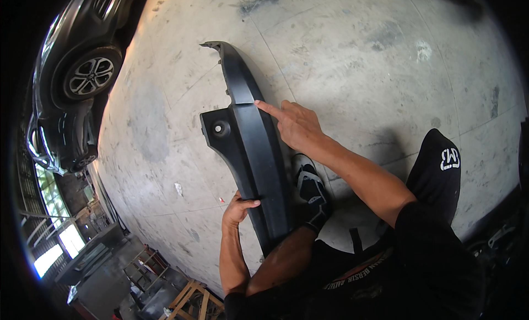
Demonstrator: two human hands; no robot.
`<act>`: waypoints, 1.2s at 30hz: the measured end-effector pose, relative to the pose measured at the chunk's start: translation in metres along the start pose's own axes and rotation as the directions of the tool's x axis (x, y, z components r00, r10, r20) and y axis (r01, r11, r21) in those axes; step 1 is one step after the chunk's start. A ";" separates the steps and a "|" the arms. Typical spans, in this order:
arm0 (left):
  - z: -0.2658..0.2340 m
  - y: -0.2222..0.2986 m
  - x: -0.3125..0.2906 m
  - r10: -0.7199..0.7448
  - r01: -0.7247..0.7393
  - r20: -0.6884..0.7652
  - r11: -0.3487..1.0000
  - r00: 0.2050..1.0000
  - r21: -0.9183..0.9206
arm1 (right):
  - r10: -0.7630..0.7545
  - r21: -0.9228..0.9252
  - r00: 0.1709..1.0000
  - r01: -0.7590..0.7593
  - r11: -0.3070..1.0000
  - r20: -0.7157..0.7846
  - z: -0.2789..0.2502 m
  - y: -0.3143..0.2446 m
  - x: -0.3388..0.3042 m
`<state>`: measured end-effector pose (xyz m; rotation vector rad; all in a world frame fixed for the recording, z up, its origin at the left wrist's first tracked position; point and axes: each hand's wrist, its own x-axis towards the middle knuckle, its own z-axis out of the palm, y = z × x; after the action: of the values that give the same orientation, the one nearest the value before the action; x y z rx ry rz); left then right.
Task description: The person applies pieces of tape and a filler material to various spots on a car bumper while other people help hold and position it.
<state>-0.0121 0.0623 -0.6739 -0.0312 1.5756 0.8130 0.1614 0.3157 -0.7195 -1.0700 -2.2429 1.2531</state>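
Observation:
A long black car bumper panel (259, 149) stretches in front of me, its far end curving to a point and its near end by my bent leg. Along its left side a flange carries a round recess with a hole (219, 128). My left hand (238, 209) grips the panel's near left edge, thumb on top and the other fingers hidden underneath. With its index finger stretched out, my right hand (295, 120) touches the crease across the panel's upper part. The remaining right fingers are curled, and nothing is held in them.
Below the panel lies a stained concrete floor (352, 61) with joint lines. My sandalled foot (311, 187) is close to the panel's right side. A dark car (66, 99) stands at the far left. Wooden frames (193, 300) and workshop clutter fill the lower left.

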 end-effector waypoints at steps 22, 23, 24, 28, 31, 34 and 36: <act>-0.001 -0.001 0.003 -0.034 0.033 -0.010 0.999 0.999 -0.021 | 0.146 0.510 0.982 -0.066 0.857 -0.118 0.019 0.010 -0.030; 0.000 0.002 0.001 -0.026 0.026 -0.012 1.000 1.000 -0.018 | 0.136 0.526 0.984 -0.056 0.849 -0.115 0.018 0.007 -0.027; 0.000 0.002 0.000 -0.029 0.029 -0.018 1.000 0.999 -0.012 | 0.126 0.542 0.986 -0.046 0.839 -0.112 0.017 0.004 -0.026; 0.003 0.005 0.001 -0.022 0.022 -0.020 1.000 1.000 0.004 | 0.110 0.549 0.986 -0.023 0.835 -0.126 0.024 -0.003 -0.018; 0.004 0.005 0.002 -0.011 0.011 -0.015 1.000 1.000 0.001 | 0.129 0.405 0.984 -0.068 0.912 -0.125 0.027 -0.006 -0.016; 0.003 0.005 0.001 -0.018 0.018 -0.008 1.000 1.000 0.003 | 0.115 0.304 0.984 -0.070 0.950 -0.134 0.025 -0.006 -0.015; 0.001 0.004 -0.001 -0.020 0.020 -0.005 1.000 1.000 -0.005 | 0.224 0.224 0.969 -0.242 0.944 0.103 0.008 -0.012 -0.008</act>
<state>-0.0124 0.0652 -0.6707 -0.0523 1.5760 0.8017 0.1568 0.3012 -0.7132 -1.2396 -1.9981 1.6370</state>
